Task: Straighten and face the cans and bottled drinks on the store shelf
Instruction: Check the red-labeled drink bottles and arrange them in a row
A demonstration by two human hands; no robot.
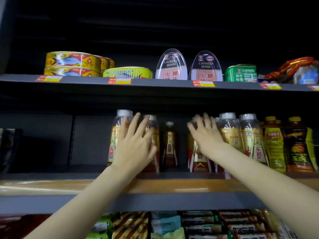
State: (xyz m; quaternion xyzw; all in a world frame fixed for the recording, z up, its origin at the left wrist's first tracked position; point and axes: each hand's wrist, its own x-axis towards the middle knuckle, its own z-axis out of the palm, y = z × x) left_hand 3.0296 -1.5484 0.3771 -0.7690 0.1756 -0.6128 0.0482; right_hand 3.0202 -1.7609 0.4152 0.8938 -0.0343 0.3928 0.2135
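On the middle shelf (172, 175), the left hand (134, 149) lies spread against two gold-labelled bottles (117, 140). The right hand (207, 137), fingers also spread, reaches over another bottle (198, 161). One bottle (170, 145) stands farther back between them.

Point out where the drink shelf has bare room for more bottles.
Bare room: the middle shelf left of the leftmost gold bottle; also in front of the set-back bottle, between the left hand and right hand. Crowded: rightward, through the yellow bottles.
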